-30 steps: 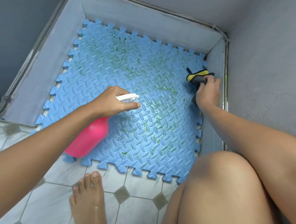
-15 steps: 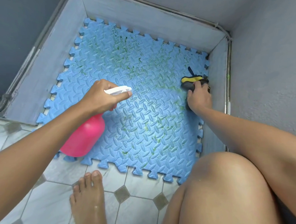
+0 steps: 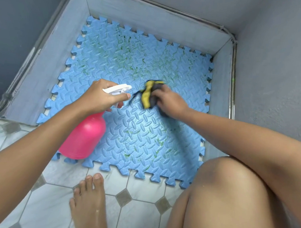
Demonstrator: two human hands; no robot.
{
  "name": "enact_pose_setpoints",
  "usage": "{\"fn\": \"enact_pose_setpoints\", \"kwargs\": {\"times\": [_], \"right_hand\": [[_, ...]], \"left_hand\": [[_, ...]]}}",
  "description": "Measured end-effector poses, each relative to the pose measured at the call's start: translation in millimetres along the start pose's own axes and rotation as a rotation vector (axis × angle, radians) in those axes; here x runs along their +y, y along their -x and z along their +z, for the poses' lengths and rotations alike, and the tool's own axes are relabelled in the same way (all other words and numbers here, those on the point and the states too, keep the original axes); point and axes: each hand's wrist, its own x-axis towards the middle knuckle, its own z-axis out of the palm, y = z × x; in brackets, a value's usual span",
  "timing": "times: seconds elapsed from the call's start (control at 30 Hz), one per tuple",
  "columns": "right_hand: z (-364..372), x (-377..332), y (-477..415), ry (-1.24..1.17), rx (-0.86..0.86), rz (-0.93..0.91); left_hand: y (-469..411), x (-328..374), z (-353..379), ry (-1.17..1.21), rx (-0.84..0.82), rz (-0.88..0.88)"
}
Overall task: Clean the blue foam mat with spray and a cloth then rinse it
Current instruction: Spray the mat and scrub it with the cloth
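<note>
The blue foam mat lies flat in a sunken grey floor corner, its puzzle edges showing and green stains spread over its far half and near middle. My left hand grips the white trigger head of a pink spray bottle, held above the mat's left side with the nozzle pointing right. My right hand holds a grey and yellow cloth against the middle of the mat, just right of the nozzle. The cloth looks blurred.
Grey walls close in the mat at the back and right, with a raised grey kerb on the left. A thin pipe runs down the right corner. White tiled floor, my bare foot and my knee are in front.
My right hand has swept the cloth from the mat's right edge leftward to the middle. My left hand with the bottle stays over the mat's left side.
</note>
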Motion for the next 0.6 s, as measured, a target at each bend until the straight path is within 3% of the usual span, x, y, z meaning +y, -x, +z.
{"fn": "enact_pose_setpoints", "kwargs": {"times": [0.1, 0.17, 0.47, 0.6], "right_hand": [[-29, 87, 11, 0.035, 0.184, 0.558], [-32, 111, 24, 0.041, 0.223, 0.732], [-26, 100, 25, -0.04, 0.225, 0.717], [-20, 97, 27, -0.005, 0.262, 0.66]], "left_hand": [[-1, -2, -2, -0.023, -0.019, 0.032], [-3, -3, -4, -0.038, -0.032, 0.045], [16, -36, 15, -0.087, -0.392, -0.111], [37, -53, 11, -0.078, -0.393, -0.114]]}}
